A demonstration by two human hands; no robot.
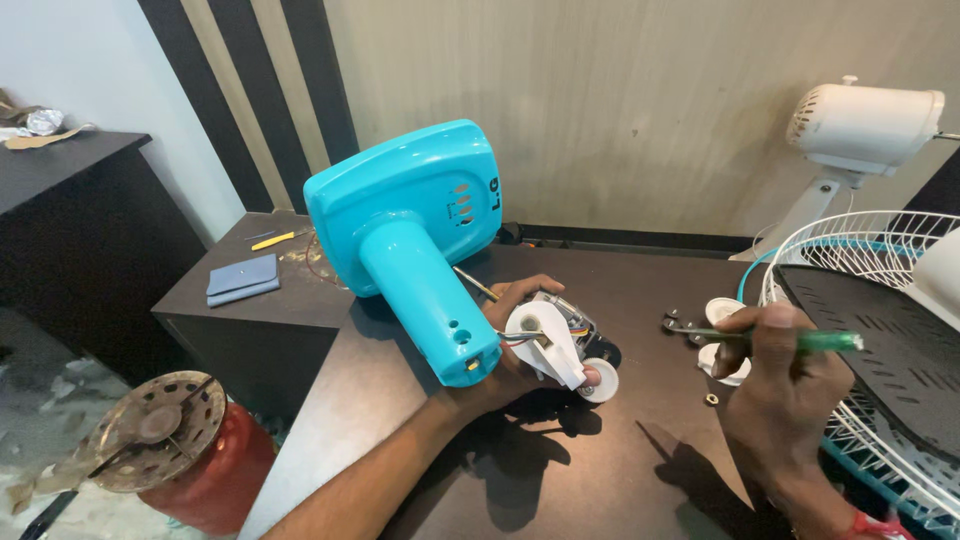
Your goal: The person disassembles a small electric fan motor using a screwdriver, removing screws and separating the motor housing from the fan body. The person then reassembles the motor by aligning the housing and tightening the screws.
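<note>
Lower left of frame: red cylinder [215, 470] on the floor, with a rusty round disc [150, 435] leaning on top of it. Upper left: dark cabinet [60, 200] with crumpled paper [35, 125] on it. Left of centre: low dark side table [255, 310] carrying a grey-blue pad [243, 277] and a yellow tool [272, 240].

Centre: turquoise fan base [405, 205] lies tipped on the dark worktop [640, 290], its hollow neck [430, 300] pointing toward the camera. Coloured wires run out of the neck's open end.

Left hand [515, 345] is clenched around a white bracket [550, 345], gripping it just right of the neck's end. The wires lead into this part. A small white wheel [603, 380] sits at the bracket's lower right, touching the fingers.

Right of centre: small dark screws [672, 322] and white round caps [722, 312] lie on the worktop, with one nut [711, 399] apart below them.

Right hand [780, 385] is closed on a green-handled screwdriver [790, 340], held roughly level, its tip pointing left over the screws. Red band at the wrist.

Right edge: white wire grille [850, 250] with a black panel [880, 340] lying across it. Upper right: white fan motor housing [865, 125] on its stand.
</note>
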